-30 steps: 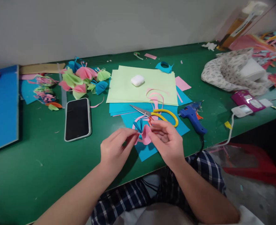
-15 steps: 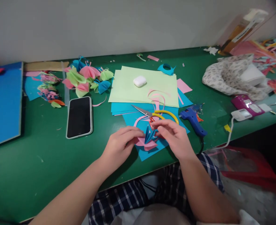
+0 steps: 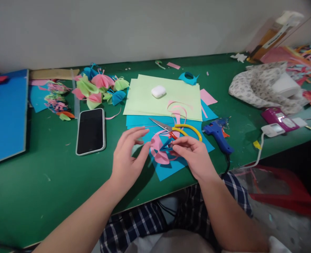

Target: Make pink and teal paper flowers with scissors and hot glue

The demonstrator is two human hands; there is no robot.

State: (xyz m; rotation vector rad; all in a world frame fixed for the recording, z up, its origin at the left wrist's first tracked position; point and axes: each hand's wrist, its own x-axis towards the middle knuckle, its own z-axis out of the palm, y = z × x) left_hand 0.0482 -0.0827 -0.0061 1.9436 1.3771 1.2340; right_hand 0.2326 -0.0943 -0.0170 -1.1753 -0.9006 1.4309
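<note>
Here, the right hand [image 3: 194, 158] pinches pink-and-blue paper [image 3: 161, 156]; the bottle label [image 3: 280, 32] is blurred.

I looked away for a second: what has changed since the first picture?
The left hand has let go of the pink paper piece and opened, drawing left. The right hand now pinches the piece's blue part, which has tipped from upward to rightward. The scissors, glue gun and phone stayed put.

Dark blue plaid legwear [image 3: 137, 225] with white lines; pale top [image 3: 171, 242]; bare forearms [image 3: 89, 209]
</note>
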